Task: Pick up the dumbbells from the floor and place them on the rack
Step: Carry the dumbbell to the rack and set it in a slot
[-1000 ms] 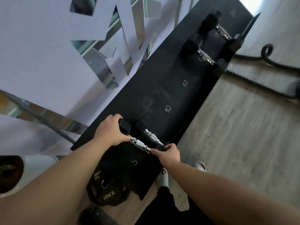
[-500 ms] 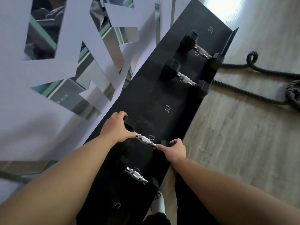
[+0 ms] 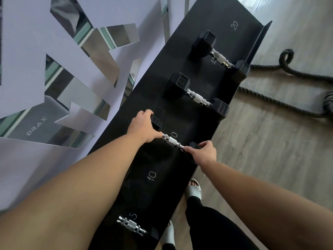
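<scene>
I have both hands on one dumbbell [image 3: 172, 141]: my left hand [image 3: 144, 128] wraps its far head, my right hand [image 3: 203, 153] clamps the near head, the chrome handle bare between them; it sits on the rack [image 3: 239, 20] over a painted 10, though I cannot tell whether its weight is fully down. Letting go early could roll it toward the front lip and my sandalled foot [image 3: 194, 189] just below; fingers under a head could get pinched; the neighbouring dumbbell [image 3: 197, 97] lies close beyond.

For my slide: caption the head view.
Both hands set a dumbbell on the numbered black rack.
</scene>
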